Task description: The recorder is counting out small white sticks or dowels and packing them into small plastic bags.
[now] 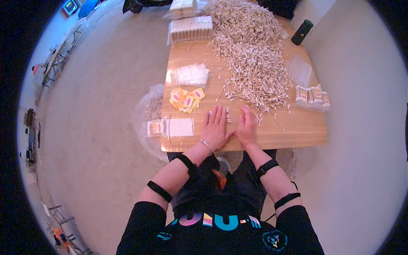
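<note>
Currently, both hands work at the near edge of the wooden table [293, 134], over a small group of cotton swabs [228, 114]. These swabs lie on the tabletop, partly under the left hand [216, 129] and partly in the gap between the two hands.

Left hand: palm down, fingers extended and laid flat across the swabs; no pinch is formed. Swab tips show on both sides of the fingers. A bracelet [207, 147] encircles the wrist.

Right hand [246, 129]: set just to the right of the swabs, fingers extended and held close together, with no item pinched. Whether its inner side touches the swab ends cannot be told.

Surrounding items: a large loose heap of swabs [250, 63] covers the far and middle part of the table. Left of the left hand, a white rectangular piece [181, 127] lies flat, with a filled swab packet [156, 127] beside it at the table edge. Behind these lie yellow printed cards [187, 101], then a stack of clear bags [191, 75]. A wrapped swab bundle [191, 29] occupies the far left. Along the right side are filled packets [312, 97], a clear plastic sheet [300, 70] and a dark bottle [302, 32].
</note>
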The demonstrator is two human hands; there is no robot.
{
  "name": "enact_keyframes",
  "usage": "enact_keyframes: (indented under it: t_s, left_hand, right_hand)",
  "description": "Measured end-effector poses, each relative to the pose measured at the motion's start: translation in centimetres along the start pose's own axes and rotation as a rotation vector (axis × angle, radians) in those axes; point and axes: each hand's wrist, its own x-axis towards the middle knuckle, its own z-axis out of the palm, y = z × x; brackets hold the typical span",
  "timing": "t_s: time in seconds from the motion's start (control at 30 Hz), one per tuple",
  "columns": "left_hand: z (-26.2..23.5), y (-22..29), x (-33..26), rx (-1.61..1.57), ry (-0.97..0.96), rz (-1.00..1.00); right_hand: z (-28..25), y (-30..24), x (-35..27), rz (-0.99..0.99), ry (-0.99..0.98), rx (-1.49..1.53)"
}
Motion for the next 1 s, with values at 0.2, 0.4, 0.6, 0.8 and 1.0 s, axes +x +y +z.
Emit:
enact_keyframes:
  t_s: [0.2, 0.4, 0.6, 0.8, 1.0]
  left_hand:
    - [-0.4, -0.3, 1.8, 0.034, -0.044, -0.032]
    - [-0.4, 1.0, -1.2, 0.038, -0.074, 0.011]
    - [-0.4, 0.2, -1.8, -0.010, 0.017, -0.041]
    - [0.2, -1.1, -1.4, -0.326, 0.086, -0.113]
    - [0.9, -3.2, -1.7, -0.870, 0.414, -0.304]
  right_hand:
    - [0.4, 0.4, -0.3, -0.030, 0.000, 0.037]
    - [0.3, 0.5, -0.3, -0.019, 0.010, 0.076]
    - [0.2, 0.2, 0.0, 0.036, 0.032, 0.072]
    - [1.0, -0.6, -0.1, -0.191, -0.153, -0.190]
    - [1.7, -3.3, -1.2, -0.356, -0.574, -0.717]
